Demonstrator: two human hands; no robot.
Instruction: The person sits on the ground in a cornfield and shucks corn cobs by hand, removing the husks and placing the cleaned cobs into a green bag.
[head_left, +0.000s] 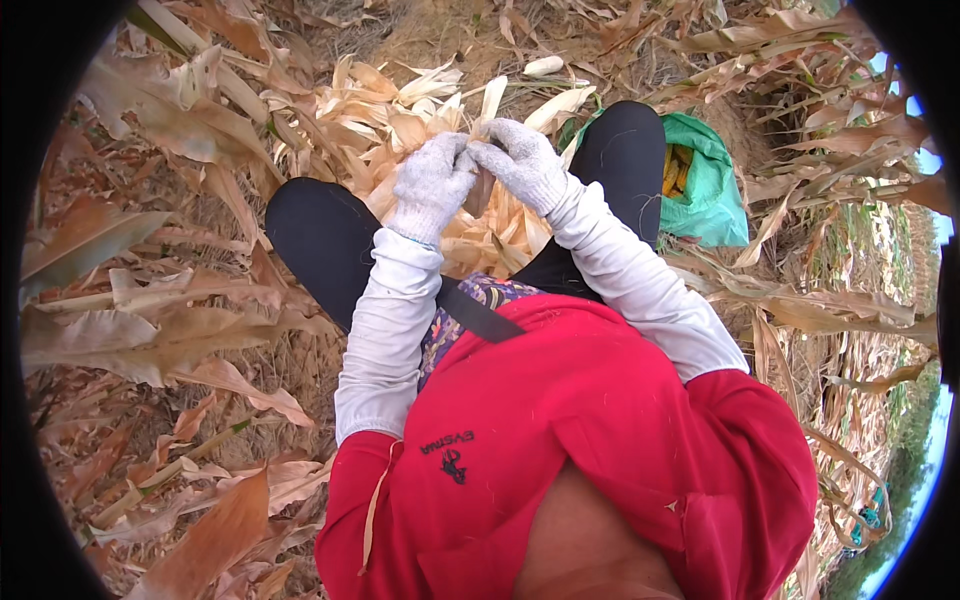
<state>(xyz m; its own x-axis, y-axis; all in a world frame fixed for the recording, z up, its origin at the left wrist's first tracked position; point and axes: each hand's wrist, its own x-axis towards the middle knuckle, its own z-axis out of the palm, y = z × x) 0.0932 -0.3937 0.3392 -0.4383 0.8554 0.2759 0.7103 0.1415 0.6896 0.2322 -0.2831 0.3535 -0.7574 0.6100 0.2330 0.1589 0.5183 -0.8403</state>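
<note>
My left hand (435, 184), in a pale knitted work glove, pinches a dry brown corn husk (480, 195) between my knees. Fingertips of my right hand (523, 161), gloved the same way, meet the left ones at the husk's upper part. Whether an ear sits inside the husk is hidden by the fingers. Just beyond the hands, a pale husk-wrapped ear of corn (561, 107) slants outward. Under and ahead of the hands spreads a heap of loose, straw-coloured corn husks (367, 101).
Beside my right knee (626, 142) stands a green plastic sack (716, 191), its mouth showing yellow corn ears (677, 169). A pale corn ear or cob (544, 66) lies on bare soil ahead. Dry cornstalks and leaves (112, 330) crowd the left; more dry leaves (847, 187) rise at right.
</note>
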